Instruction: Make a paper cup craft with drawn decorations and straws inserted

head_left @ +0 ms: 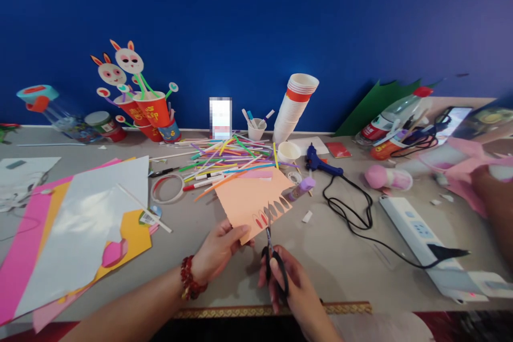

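My left hand (218,248) pinches the near corner of a peach paper sheet (248,200), holding it above the grey table. My right hand (286,280) grips black-handled scissors (272,259), with the blades at the sheet's lower edge beside drawn ear shapes. The sheet's right edge has several cut-out notches. A red bead bracelet sits on my left wrist.
A pile of coloured straws (228,160), a blue glue gun (320,163) with black cord, a purple glue stick (302,188), stacked paper cups (294,104), red cups with bunny figures (150,109), coloured sheets (76,224) at left, and a white power strip (417,230). Another person's arm (495,203) shows at right.
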The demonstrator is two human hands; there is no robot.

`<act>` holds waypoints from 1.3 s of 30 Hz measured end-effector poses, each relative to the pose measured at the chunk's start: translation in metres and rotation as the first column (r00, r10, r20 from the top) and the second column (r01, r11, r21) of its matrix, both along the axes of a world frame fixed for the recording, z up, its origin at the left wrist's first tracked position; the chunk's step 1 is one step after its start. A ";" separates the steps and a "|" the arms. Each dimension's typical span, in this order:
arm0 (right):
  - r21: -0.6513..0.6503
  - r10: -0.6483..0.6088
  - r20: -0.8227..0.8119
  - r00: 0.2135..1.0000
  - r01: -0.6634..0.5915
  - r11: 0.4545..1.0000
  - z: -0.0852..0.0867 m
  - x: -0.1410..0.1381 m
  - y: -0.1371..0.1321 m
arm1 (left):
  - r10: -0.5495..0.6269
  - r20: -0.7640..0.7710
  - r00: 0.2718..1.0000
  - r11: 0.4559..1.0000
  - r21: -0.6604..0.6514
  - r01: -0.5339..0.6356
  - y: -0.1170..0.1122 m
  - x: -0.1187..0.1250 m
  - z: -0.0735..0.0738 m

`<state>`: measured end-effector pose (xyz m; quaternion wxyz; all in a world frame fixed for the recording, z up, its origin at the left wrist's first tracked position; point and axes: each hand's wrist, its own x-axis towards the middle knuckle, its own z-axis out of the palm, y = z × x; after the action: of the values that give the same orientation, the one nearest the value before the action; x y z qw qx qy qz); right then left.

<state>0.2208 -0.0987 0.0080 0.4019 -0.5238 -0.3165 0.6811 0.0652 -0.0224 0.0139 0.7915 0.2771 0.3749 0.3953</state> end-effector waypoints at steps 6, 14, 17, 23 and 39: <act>-0.006 -0.008 -0.008 1.000 0.008 1.000 0.001 0.001 -0.001 | 0.014 0.000 1.000 1.000 -0.007 -0.014 -0.001 0.000 0.000; -0.005 -0.012 0.010 1.000 0.012 1.000 -0.001 0.000 0.001 | 0.014 0.014 1.000 1.000 -0.008 -0.014 -0.002 0.001 0.000; 0.000 -0.014 0.017 1.000 0.014 1.000 -0.002 -0.001 0.000 | 0.014 0.011 1.000 1.000 -0.020 -0.014 -0.002 0.001 0.001; 0.004 -0.025 0.022 0.999 0.025 1.000 -0.005 -0.002 -0.002 | 0.028 0.007 1.000 0.999 -0.044 -0.028 -0.001 0.001 0.002; 0.027 -0.029 0.019 0.999 0.029 0.999 -0.008 -0.002 -0.005 | 0.018 0.016 1.000 0.999 -0.045 -0.017 -0.002 0.002 0.001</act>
<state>0.2188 -0.1041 -0.0004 0.4155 -0.5296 -0.3219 0.6658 0.0668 -0.0239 0.0154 0.7970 0.2527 0.3798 0.3958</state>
